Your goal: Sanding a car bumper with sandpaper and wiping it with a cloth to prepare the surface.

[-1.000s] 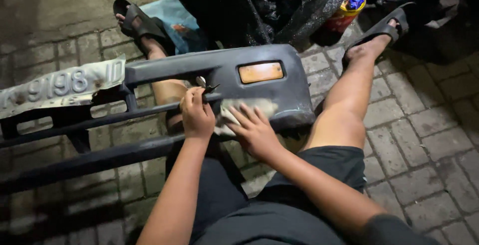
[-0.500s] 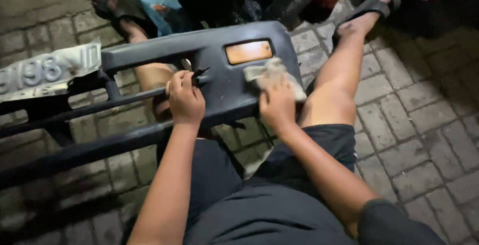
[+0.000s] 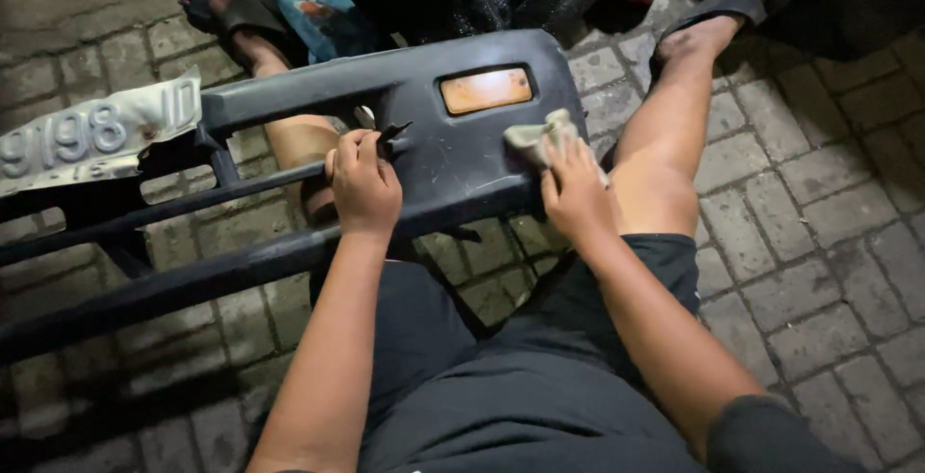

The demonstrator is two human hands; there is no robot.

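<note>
Brick paving (image 3: 819, 242), matte plastic bumper (image 3: 443, 160), crumpled rag (image 3: 540, 136)

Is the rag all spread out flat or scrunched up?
Scrunched up. The pale rag is bunched into a lump under the right hand, pressed on the dark bumper.

bumper (image 3: 289, 242): left end cut off | cloth (image 3: 536, 137): part hidden under right hand (image 3: 576, 194)

A dark grey plastic car bumper (image 3: 453, 160), slatted along its left part and fitted with an orange rectangular lamp (image 3: 487, 90), is laid tilted across the seated person's legs above the paved ground. A pale, crumpled cloth (image 3: 541, 138) is pressed flat against the bumper's right end, just below the lamp.
</note>
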